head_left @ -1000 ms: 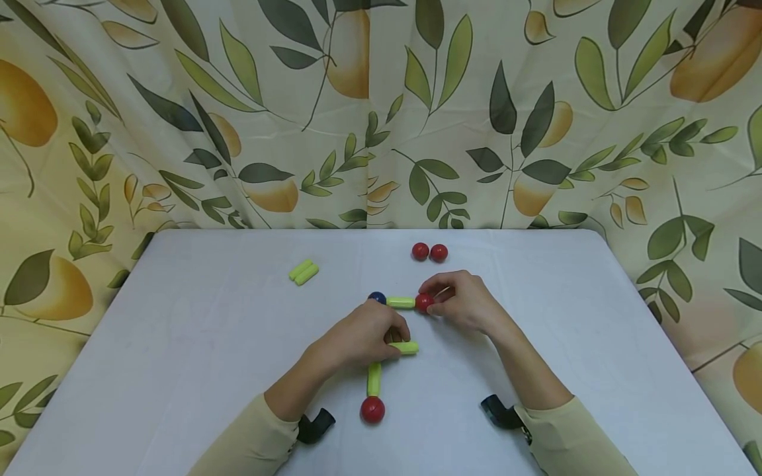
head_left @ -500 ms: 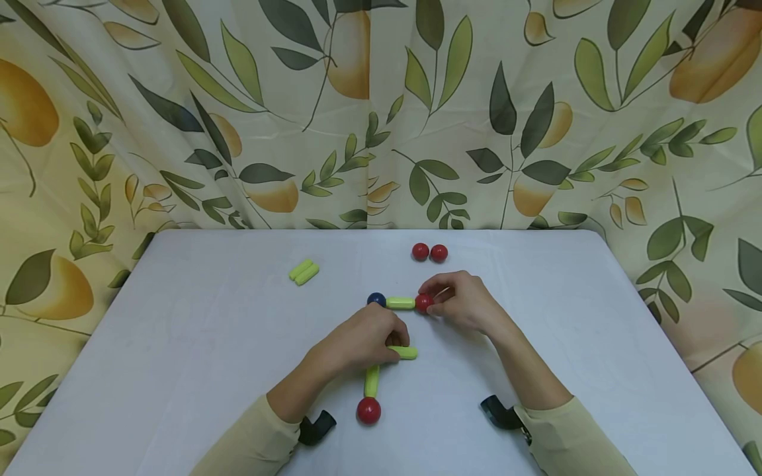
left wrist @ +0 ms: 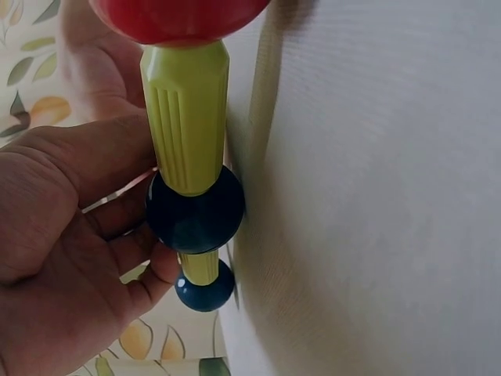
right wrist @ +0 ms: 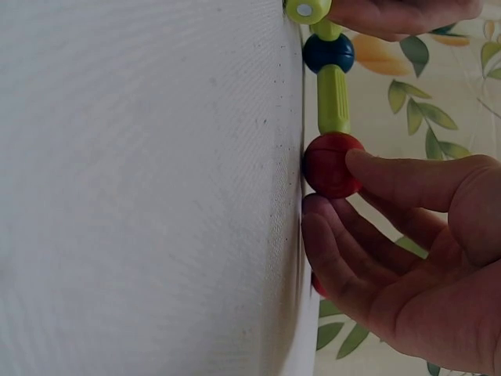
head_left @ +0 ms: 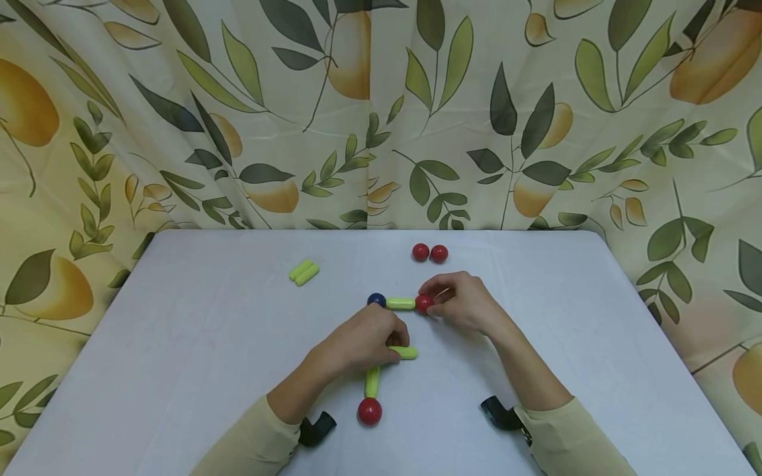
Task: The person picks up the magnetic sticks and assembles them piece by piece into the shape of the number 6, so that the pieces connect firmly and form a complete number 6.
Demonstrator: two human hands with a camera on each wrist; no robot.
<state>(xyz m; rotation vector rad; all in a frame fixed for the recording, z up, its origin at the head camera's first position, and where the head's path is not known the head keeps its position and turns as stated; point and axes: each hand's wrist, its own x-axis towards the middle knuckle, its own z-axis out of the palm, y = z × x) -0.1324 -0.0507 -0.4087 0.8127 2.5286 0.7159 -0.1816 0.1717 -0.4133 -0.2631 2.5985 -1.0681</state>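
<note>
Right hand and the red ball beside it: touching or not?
Touching. In the right wrist view, the thumb of the right hand lies against the red ball, with no gap between them.

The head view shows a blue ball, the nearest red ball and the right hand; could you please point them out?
Blue ball (head_left: 376,299): head view, visible upper part.
Nearest red ball (head_left: 370,411): head view, middle of its surface.
Right hand (head_left: 463,301): head view, middle of the hand.

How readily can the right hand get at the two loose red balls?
Probably yes: the two loose red balls lie just beyond the right hand, with nothing seen between. It holds another red ball, though, so would likely have to let go first.
</note>
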